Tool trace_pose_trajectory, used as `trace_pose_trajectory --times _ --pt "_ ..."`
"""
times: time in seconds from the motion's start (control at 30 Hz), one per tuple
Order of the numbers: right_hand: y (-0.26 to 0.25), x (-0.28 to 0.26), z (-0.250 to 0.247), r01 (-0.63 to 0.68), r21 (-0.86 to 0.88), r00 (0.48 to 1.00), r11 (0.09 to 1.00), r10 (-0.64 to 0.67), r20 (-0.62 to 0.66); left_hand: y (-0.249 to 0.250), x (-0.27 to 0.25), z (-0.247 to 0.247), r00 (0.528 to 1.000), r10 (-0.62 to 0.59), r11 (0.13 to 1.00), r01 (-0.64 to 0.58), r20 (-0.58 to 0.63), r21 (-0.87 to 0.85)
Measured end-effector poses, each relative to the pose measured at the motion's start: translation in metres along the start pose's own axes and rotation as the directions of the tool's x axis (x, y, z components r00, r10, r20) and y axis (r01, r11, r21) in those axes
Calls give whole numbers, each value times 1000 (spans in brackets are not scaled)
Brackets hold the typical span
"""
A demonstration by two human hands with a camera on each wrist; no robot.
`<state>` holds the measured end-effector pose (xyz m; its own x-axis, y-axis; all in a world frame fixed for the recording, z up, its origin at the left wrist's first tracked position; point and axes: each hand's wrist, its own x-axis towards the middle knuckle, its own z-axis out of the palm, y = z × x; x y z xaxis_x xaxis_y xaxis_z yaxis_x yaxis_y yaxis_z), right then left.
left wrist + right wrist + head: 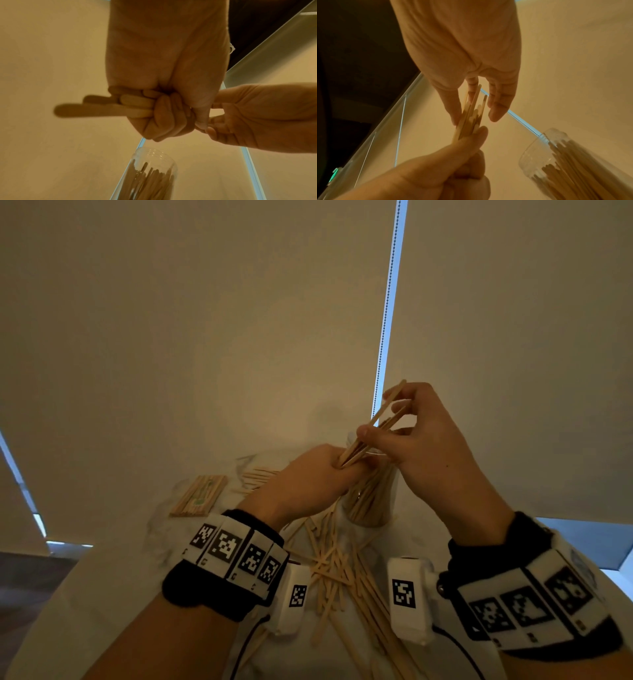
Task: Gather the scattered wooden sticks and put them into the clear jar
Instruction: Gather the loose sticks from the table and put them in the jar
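While the left hand fists a bundle of sticks at frame centre, the right hand pinches their upper ends. Just below stands the clear jar, part filled; loose sticks litter the bench at lower centre.

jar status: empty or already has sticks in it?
Partly filled. The clear jar has no lid on, and many wooden sticks stand inside it, tips below the rim. More loose sticks lie on the table.
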<state>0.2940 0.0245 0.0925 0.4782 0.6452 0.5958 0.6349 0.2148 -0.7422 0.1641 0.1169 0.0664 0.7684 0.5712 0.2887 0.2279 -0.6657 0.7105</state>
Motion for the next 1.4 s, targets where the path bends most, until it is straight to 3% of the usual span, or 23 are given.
trace_pose_trajectory --times 0.1,0.37,0.53,0.67,0.8,0.87,0.97,1.07,1.17,1.27,1.33,1.4 --pt "0 0 -5 14 14 999 1000 -15 46 -1 0 2 1000 2 999 -3 21 34" --pt "-4 -5 0 98 -376 989 921 -47 143 -14 3 -3 999 -48 987 47 4 153" --pt "-3 -6 -4 -2 -375 976 927 83 201 -23 2 -8 981 -142 946 96 131 311" --pt "4 -11 7 76 -563 944 823 123 307 -12 0 1 964 -133 902 21 231 431" --pt "5 -17 14 174 -626 865 760 186 466 -3 0 8 966 -62 866 -72 250 494" --pt "7 -17 18 213 -630 854 747 170 491 -3 0 7 975 -47 870 -67 218 488" --pt "9 -16 20 155 -621 893 768 160 421 -4 -1 3 991 12 897 -69 133 437" --pt "16 -11 17 206 -639 858 741 177 482 -3 -3 -3 993 47 941 -80 106 329" --pt "19 -8 9 222 -663 867 715 166 470 -2 -7 -14 994 50 975 -69 93 211" --pt "18 0 -5 113 -656 942 746 130 310 -6 -7 -28 986 12 992 8 -165 124" --pt "17 1 -10 64 -605 959 794 119 257 -11 -5 -36 928 -95 995 93 -360 -23" --pt "15 -2 -10 86 -583 964 808 81 254 -12 -2 -39 876 -240 958 143 -419 -250"
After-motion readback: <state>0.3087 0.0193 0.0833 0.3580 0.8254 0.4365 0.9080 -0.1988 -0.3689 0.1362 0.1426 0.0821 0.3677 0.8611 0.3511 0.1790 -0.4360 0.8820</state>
